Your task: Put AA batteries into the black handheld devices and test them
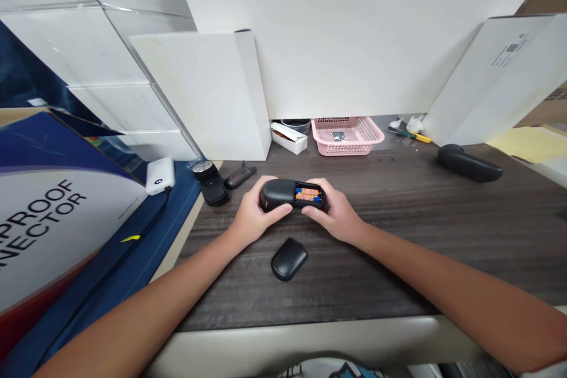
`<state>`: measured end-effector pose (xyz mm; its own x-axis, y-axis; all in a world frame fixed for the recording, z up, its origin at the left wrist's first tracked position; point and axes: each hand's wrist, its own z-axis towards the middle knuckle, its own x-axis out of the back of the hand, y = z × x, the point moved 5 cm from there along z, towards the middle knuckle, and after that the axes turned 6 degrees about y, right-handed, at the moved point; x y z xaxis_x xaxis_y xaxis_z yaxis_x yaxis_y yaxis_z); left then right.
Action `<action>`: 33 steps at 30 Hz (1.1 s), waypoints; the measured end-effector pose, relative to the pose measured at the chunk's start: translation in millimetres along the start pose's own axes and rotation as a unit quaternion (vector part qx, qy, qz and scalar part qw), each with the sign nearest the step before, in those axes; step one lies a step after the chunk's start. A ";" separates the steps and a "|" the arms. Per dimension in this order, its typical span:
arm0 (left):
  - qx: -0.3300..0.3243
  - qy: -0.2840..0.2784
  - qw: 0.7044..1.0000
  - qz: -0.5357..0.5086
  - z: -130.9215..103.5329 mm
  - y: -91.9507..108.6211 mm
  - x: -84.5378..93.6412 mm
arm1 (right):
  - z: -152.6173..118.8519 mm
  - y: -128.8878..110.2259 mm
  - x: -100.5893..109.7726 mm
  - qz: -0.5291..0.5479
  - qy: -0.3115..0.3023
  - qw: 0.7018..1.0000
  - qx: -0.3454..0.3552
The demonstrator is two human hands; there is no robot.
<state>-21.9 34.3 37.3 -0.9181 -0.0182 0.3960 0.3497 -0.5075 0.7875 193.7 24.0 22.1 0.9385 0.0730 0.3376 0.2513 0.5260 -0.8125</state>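
Observation:
Between both hands is a black, rounded battery-powered device (278, 191), its battery compartment uncovered at the right end. Orange and blue batteries (308, 195) lie side by side in that compartment. My left hand (260, 207) is closed around the device's left end, thumb along the near side. At the other end my right hand (335, 210) grips beside the compartment, its thumb at the lower edge. A loose black cover (289, 258) rests on the dark wooden table (381, 271), nearer to me than the device.
Left of the hands sit a black device with a round top (209, 183) and a small black piece (240, 175). Farther back are a small white box (289, 137), a pink basket (347, 147) and a yellow-handled tool (422, 137). A black curved object (469, 163) lies right.

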 end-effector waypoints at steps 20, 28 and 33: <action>0.184 -0.084 0.957 -0.207 2.0 -24.2 -19.1 | 1.4 10.7 -0.9 0.075 0.002 0.996 -0.057; 0.287 -0.181 0.900 -0.275 -8.2 -15.8 -29.8 | 1.9 30.0 1.3 0.059 0.042 0.989 -0.130; 0.237 -0.170 0.914 -0.282 -1.9 -17.8 -27.3 | 4.7 38.2 2.1 0.087 0.067 0.971 -0.211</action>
<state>-3.4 42.2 11.6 -0.8942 0.4411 -0.0760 -0.0457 0.0789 0.9958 204.2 48.3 -6.0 0.9908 0.0041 0.1353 0.1339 0.1196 -0.9838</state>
